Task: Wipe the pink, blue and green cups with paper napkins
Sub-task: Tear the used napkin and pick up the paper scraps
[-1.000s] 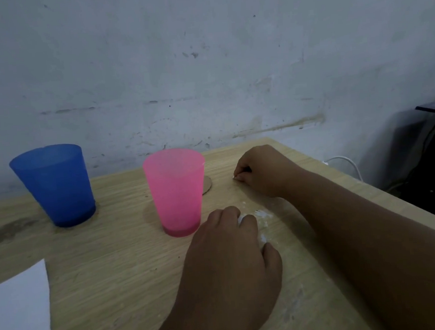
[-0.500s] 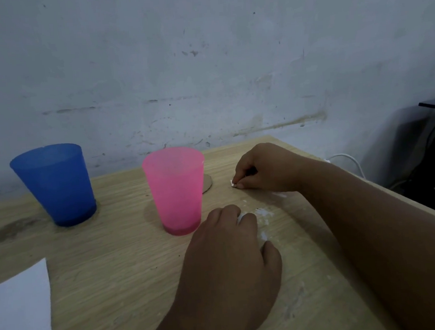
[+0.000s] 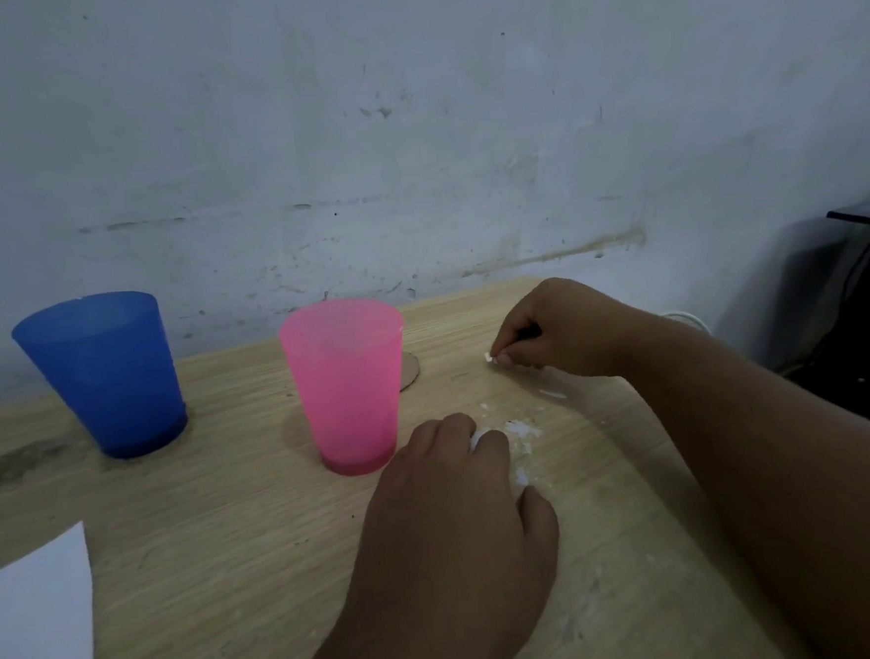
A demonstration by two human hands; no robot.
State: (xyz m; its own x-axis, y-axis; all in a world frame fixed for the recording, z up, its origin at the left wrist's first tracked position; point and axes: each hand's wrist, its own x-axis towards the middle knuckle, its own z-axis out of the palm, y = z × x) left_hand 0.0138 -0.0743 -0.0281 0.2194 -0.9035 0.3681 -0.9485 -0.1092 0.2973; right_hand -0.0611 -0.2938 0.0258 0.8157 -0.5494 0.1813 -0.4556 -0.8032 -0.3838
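Pink cup (image 3: 347,387): we saw it upright on the wooden table (image 3: 222,550), mouth up; no hand touched it.
Blue cup (image 3: 104,373): upright, well to the left of the pink cup and slightly farther back; apart from both hands.
Left hand (image 3: 451,523): it lay knuckles up on the table just in front and to the right of the pink cup's base; its fingers were curled down over a paper napkin (image 3: 479,435), of which we saw only a white sliver between two fingers; we could not tell whether a finger touched the cup.
Right hand (image 3: 561,328): it rested on the table to the right of the pink cup, level with its upper half; thumb and forefinger were closed narrowly on a white scrap (image 3: 488,357), which stuck out at the fingertips toward the cup.
Crumbs (image 3: 521,428): white bits lay on the table right of the pink cup's base, between the two hands; just beyond the left fingertips.
Cardboard disc (image 3: 409,373): flat on the table behind the pink cup, partly hidden by it.
White sheet (image 3: 32,630): flat, well to the front left of the pink cup, at the frame's edge.
Wall (image 3: 410,151): pale and scuffed, behind the pink cup.
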